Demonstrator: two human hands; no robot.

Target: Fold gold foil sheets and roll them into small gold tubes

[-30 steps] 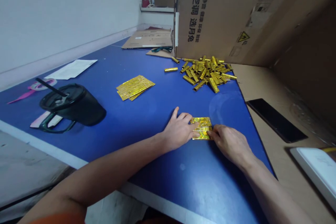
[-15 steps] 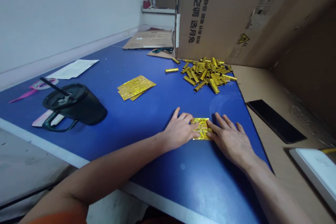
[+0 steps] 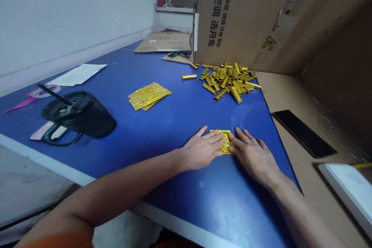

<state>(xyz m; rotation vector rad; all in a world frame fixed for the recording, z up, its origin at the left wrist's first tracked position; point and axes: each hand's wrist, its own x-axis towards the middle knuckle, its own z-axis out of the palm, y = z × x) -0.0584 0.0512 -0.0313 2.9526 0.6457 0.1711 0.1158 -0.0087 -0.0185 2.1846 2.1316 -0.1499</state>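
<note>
A small sheet of shiny gold foil paper (image 3: 226, 145) lies flat on the blue table between my hands. My left hand (image 3: 202, 148) rests over its left part with the fingers stretched out, hiding much of that side. On the right edge, the thumb and forefinger of my right hand (image 3: 255, 155) touch the sheet while the other fingers spread over the table. Farther left is a short stack of gold foil sheets (image 3: 149, 95), slightly fanned. A heap of folded gold paper tubes (image 3: 225, 79) sits at the back right, with a few lying loose beside it.
A dark lidded mug with a straw (image 3: 90, 118) stands at left, near white paper (image 3: 77, 75) and a tape roll (image 3: 45, 92). Behind the heap rises a large cardboard box (image 3: 244, 19). At right lie a black phone (image 3: 303, 133) and a white device (image 3: 348, 192).
My left hand has slid right over the gold sheet, its fingers now straighter and covering more of it. My right hand stays nearly in place. The view has shifted slightly.
</note>
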